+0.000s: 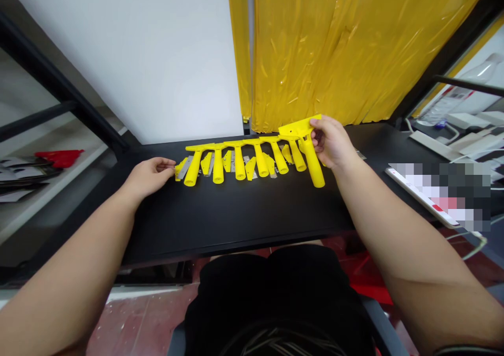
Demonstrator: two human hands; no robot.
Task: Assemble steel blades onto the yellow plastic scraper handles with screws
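The held yellow handle (pixel 313 164) is located at the right end of the row, grip end toward the front. The right hand (pixel 334 142) grasps its crosspiece between thumb and fingers. Six row handles (pixel 261 161) lie side by side on the black table (pixel 236 214), left of the right hand; contact between the held handle and the row cannot be determined. Small yellow plates (pixel 180 169) and metal strips (pixel 186 167) lie among the handles. The left hand (pixel 146 177) has its fingertips at the leftmost plate; whether it grips or only touches cannot be determined.

Working room: the table top extends from the grip ends to its front edge. Rear limit: white panel (pixel 157 46) at left, yellow sheeting (pixel 334 46) at right.

Left shelf (pixel 19 222): holds a red item (pixel 59 158) and dark flat pieces (pixel 19 176). Right side: clear bottle (pixel 457 96), tilted, contents indeterminate; white-edged device (pixel 421 197), partly pixelated, beside the right forearm.
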